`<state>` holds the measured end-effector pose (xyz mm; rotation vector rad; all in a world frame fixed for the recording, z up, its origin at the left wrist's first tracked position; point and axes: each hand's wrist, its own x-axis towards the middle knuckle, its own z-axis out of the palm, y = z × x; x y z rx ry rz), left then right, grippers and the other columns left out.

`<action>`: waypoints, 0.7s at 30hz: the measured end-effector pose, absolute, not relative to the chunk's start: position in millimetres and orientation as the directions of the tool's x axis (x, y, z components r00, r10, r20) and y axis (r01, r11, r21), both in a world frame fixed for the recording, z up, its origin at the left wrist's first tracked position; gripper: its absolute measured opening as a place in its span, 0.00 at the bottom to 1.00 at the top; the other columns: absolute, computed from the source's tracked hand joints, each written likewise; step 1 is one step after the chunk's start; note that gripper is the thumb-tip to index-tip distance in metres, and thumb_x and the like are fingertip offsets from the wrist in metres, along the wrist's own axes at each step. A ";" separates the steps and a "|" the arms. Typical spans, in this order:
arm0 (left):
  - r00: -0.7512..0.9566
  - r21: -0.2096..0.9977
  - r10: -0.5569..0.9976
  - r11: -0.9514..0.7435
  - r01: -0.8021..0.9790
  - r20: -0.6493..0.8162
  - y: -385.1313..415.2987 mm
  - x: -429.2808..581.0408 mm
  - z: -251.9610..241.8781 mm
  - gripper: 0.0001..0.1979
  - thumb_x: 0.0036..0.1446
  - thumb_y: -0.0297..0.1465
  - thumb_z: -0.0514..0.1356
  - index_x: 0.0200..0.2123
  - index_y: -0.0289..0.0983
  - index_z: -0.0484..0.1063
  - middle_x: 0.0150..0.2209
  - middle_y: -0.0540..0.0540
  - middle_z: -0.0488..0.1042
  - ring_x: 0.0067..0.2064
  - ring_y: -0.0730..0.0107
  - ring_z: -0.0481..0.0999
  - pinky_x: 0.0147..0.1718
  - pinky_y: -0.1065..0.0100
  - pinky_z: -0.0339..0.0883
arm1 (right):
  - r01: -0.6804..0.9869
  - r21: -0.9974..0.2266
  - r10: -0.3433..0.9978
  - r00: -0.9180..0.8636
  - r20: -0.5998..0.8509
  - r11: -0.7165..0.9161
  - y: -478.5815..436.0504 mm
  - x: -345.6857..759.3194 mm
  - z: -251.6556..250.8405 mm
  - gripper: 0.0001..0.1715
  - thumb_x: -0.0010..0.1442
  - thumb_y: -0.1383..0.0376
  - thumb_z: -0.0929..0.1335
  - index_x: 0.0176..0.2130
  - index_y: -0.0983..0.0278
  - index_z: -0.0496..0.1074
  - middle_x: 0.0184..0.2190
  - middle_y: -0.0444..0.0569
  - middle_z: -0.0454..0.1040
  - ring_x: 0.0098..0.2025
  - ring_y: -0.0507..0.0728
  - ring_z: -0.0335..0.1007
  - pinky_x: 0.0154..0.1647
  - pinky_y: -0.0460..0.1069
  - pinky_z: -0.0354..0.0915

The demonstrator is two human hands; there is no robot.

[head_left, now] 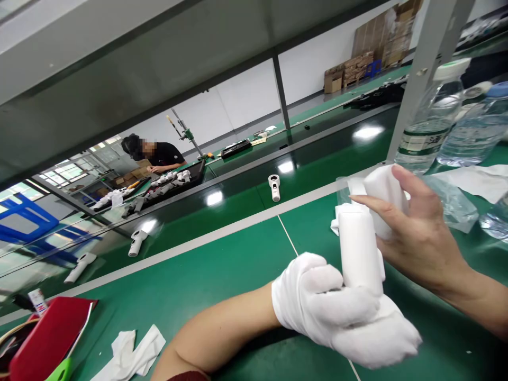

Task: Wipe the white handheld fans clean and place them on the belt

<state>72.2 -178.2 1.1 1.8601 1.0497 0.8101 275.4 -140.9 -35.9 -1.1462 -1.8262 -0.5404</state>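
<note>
Here, over the right side of the green tabletop [222, 286], a white device [359, 251], lifted clear between both hands and leaning slightly off upright. Probably light enough for one hand, stiff-shelled rather than squeezable, and rather slippery on such smooth surfaces; likely not very fragile, though easily smudged or scuffed. Best taken with a full wrap low on the body, then steadied gently at the upper end, without pressing hard there. Gloved in white, the left hand [341, 312], curled around the lower end with fingers folded together. Bare, the right hand [420, 233], bent around the rounded white part [384, 193] at the top and pinching it, one finger reaching across in front. In looks, plain white all over, softly shaded, with no visible lettering; straight and tube-like along the main body, with softened edges at the top. Farther up, bulging and smooth at the rounded part; cannot tell, behind the fingers, about any join there. Smaller again, a narrow raised strip low along the right side, partly hidden
</note>
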 end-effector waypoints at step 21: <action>0.109 0.361 0.985 -0.151 0.920 0.134 -14.9 -29.1 14.7 0.11 0.54 0.29 0.62 0.41 0.33 0.70 0.35 0.45 0.72 0.40 0.64 0.72 0.47 0.58 0.64 | 0.787 -0.187 0.501 -0.173 0.848 0.588 -126.5 280.7 -62.5 0.23 0.57 0.55 0.67 0.53 0.45 0.69 0.65 0.46 0.54 0.59 0.68 0.63 0.48 0.65 0.70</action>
